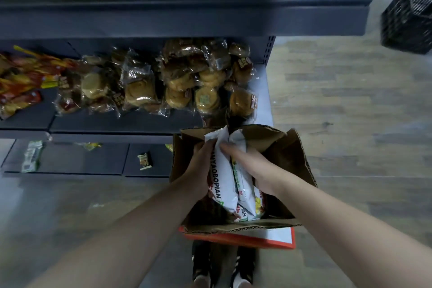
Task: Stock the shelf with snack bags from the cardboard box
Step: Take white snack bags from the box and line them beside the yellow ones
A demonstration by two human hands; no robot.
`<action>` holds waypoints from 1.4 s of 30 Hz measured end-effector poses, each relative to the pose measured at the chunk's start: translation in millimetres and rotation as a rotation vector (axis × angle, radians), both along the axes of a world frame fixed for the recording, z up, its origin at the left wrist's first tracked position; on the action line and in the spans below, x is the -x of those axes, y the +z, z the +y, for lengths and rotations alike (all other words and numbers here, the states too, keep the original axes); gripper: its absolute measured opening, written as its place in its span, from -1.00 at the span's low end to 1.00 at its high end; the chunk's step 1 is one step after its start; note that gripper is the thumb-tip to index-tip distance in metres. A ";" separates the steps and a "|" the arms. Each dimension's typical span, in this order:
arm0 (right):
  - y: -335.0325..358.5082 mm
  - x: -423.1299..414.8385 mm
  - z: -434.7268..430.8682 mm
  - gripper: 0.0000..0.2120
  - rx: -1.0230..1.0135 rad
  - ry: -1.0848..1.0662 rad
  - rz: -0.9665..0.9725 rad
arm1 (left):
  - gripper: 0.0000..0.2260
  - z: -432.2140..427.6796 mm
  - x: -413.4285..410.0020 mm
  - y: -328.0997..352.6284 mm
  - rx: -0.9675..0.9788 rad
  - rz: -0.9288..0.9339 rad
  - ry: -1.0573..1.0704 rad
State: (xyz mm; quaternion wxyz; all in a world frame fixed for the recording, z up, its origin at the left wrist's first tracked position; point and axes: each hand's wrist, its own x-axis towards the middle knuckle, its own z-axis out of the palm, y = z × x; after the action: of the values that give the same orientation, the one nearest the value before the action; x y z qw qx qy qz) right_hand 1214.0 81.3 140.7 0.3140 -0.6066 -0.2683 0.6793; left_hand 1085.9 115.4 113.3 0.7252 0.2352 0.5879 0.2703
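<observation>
Both my hands were in the box, which stood open on the floor just in front of the shelf, at its right end. My left hand gripped the left one of two white bags, with the fingers curled round its upper part. My right hand gripped the bag beside it, fingers bent over the front.

The two bags touched side by side, standing on end inside the box, tops poking above its far flap. I could not tell what lay under them.

The shelf carried wrapped buns heaped toward the right and red packs at the left. Small packs lay on the bottom shelf. A black crate stood on the floor, well apart to the right. An orange sheet showed under the box's near edge.
</observation>
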 end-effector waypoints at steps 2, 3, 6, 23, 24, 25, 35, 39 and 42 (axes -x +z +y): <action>24.9 1.4 -3.1 -0.45 -0.055 -0.020 0.011 | -0.42 1.6 6.7 34.4 -0.063 -0.086 -0.017; 38.0 2.2 -4.6 -0.54 -0.077 -0.018 0.022 | -0.49 2.9 11.0 45.8 -0.084 -0.118 -0.037; 71.3 2.0 -7.8 -0.63 -0.104 -0.008 0.080 | -0.61 4.3 23.1 81.6 -0.133 -0.105 -0.106; 232.1 19.7 -7.7 -0.75 -0.562 -0.126 -0.073 | -0.77 -0.1 28.8 276.6 -0.534 -0.029 0.034; 238.5 16.0 -4.4 -0.72 -0.534 -0.142 -0.050 | -0.75 2.4 27.4 285.4 -0.538 -0.013 0.043; 245.7 12.1 -1.7 -0.71 -0.496 -0.154 -0.024 | -0.75 4.6 26.1 293.1 -0.546 -0.012 0.049; 289.3 -16.0 11.4 -0.63 -0.402 -0.036 0.107 | -0.76 6.3 10.7 337.3 -0.814 0.146 0.137; 298.8 -19.3 25.3 -0.61 -0.401 -0.062 0.163 | -0.68 9.8 13.7 343.0 -0.764 0.170 -0.004; 307.1 -15.3 44.6 -0.56 -0.406 -0.128 0.203 | -0.62 13.2 16.4 346.0 -0.791 0.236 -0.122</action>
State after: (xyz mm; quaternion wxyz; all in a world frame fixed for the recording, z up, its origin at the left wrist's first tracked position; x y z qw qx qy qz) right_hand 1229.3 125.9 447.8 0.4974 -0.4754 -0.3273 0.6477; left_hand 1069.5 128.6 459.3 0.5212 0.5595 0.5028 0.4032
